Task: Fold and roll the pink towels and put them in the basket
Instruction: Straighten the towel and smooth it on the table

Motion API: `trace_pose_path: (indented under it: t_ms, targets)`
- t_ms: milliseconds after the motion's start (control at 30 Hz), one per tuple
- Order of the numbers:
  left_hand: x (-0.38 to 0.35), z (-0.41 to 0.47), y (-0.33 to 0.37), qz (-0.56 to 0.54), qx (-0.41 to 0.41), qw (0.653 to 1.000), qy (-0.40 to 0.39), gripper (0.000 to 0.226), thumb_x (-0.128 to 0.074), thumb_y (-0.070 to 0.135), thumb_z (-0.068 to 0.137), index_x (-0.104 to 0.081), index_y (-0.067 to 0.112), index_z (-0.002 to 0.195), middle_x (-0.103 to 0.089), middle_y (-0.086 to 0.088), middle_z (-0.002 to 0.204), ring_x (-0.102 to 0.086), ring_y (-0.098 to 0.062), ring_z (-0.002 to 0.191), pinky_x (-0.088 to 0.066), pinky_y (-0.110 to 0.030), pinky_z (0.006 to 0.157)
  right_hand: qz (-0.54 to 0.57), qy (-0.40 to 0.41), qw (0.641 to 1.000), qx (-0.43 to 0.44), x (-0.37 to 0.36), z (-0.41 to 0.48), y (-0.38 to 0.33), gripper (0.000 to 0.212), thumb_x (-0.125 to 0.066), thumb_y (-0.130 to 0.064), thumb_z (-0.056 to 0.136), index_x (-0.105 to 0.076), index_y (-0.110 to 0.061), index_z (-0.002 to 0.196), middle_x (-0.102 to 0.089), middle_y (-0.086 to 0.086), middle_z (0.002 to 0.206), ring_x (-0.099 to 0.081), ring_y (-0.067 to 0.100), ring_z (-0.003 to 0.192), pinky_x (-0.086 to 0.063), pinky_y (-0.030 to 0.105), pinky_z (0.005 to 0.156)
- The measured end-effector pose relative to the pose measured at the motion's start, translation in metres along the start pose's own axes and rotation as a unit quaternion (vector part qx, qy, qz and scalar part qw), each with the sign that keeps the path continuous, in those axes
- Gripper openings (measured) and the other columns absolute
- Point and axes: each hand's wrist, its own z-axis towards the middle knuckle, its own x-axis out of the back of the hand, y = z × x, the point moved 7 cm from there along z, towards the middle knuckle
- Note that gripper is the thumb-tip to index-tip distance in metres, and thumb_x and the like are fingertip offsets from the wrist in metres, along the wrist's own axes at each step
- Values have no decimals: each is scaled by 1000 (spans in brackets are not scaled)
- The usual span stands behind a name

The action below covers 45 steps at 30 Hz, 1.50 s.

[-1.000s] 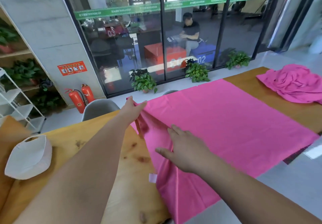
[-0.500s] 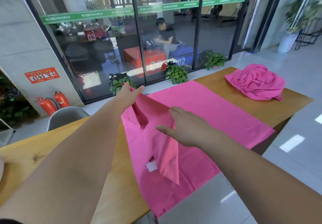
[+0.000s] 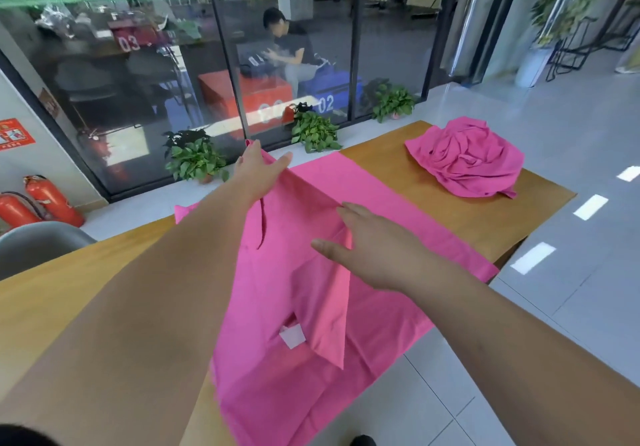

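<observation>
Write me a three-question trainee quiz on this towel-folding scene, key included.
1. True or false: the crumpled towel lies on the table with neither hand touching it.
2. Multiple choice: the left hand holds (A) a raised edge of the spread towel, (B) the crumpled towel, (C) nothing.
3. Short answer: what colour is the tag on the spread towel?
Key: 1 true; 2 A; 3 white.
</observation>
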Motion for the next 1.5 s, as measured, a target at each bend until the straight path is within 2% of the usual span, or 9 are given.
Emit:
trace_pose_path:
  t_ms: [100, 300, 533, 900, 1100, 1267, 1333, 1400, 1500]
  targets:
    - [-38, 27, 16, 1, -10, 1000, 1, 108, -60, 76, 90, -14, 19, 170, -21, -4, 175, -20, -32, 160, -25, -58, 128, 9, -9, 1000, -5, 8, 18, 36, 100, -34, -87, 93, -20, -22, 169, -11, -7, 177, -24, 17, 159, -30, 45, 127]
    - [-106, 74, 44, 26, -10, 1000, -14, 109, -56, 78, 91, -13, 17, 170, -21, -6, 175, -15, -38, 161, -24, -61, 127, 35, -15, 999, -17, 23, 45, 101, 97, -36, -82, 96, -19, -21, 169, -11, -7, 177, -23, 14, 160, -27, 43, 129]
    - [-165, 106, 77, 60, 0, 998, -29, 103, -55, 73, 96, -9, 18, 170, -11, -2, 178, -2, -33, 163, -15, -60, 129, 69, -24, 997, -18, 38, 68, 169, 91, -36, -76, 99, -22, -19, 169, -17, -3, 176, -17, 11, 161, -18, 33, 130]
    - [-256, 164, 105, 107, 22, 994, -26, 99, -54, 66, 99, -8, 15, 170, -7, -1, 178, 1, -32, 164, -12, -59, 130, 134, -52, 989, 39, 52, 120, 282, 87, -37, -75, 101, -25, -22, 168, -20, -5, 175, -17, 7, 160, -17, 30, 130]
    - [-317, 193, 111, 161, 42, 985, -46, 97, -53, 62, 103, -5, 14, 170, -3, -3, 178, 0, -32, 163, -6, -52, 132, 195, -83, 977, 38, 20, 161, 355, 82, -41, -70, 103, -29, -22, 167, -25, -6, 174, -24, 9, 158, -24, 33, 129]
    - [-371, 208, 88, 180, 42, 978, -98, 94, -47, 74, 97, -5, 32, 170, -2, 7, 178, -3, -36, 163, -13, -61, 130, 284, -117, 951, -22, -34, 195, 428, 72, -50, -64, 103, -38, -27, 164, -34, -14, 169, -55, 11, 138, -41, 34, 119]
    - [-392, 195, 69, 200, 45, 972, -116, 94, -43, 79, 93, -9, 36, 169, -9, 6, 177, -7, -35, 163, -16, -61, 129, 299, -153, 941, -45, -67, 205, 455, 68, -51, -60, 105, -38, -28, 164, -35, -13, 168, -50, 9, 142, -36, 29, 121]
    - [-416, 163, 47, 227, 58, 964, -126, 85, -46, 69, 100, -14, 31, 170, -16, 2, 176, -15, -34, 161, -17, -52, 130, 307, -185, 930, -83, -95, 212, 480, 65, -50, -55, 107, -39, -24, 163, -39, -7, 167, -42, 10, 149, -30, 22, 118]
    - [-440, 93, 22, 251, 51, 959, -125, 77, -46, 60, 100, -27, 26, 167, -30, 1, 171, -26, -30, 156, -26, -48, 127, 309, -169, 929, -115, -119, 212, 507, 67, -46, -62, 104, -44, -27, 161, -48, -4, 162, -44, 13, 149, -34, 29, 121]
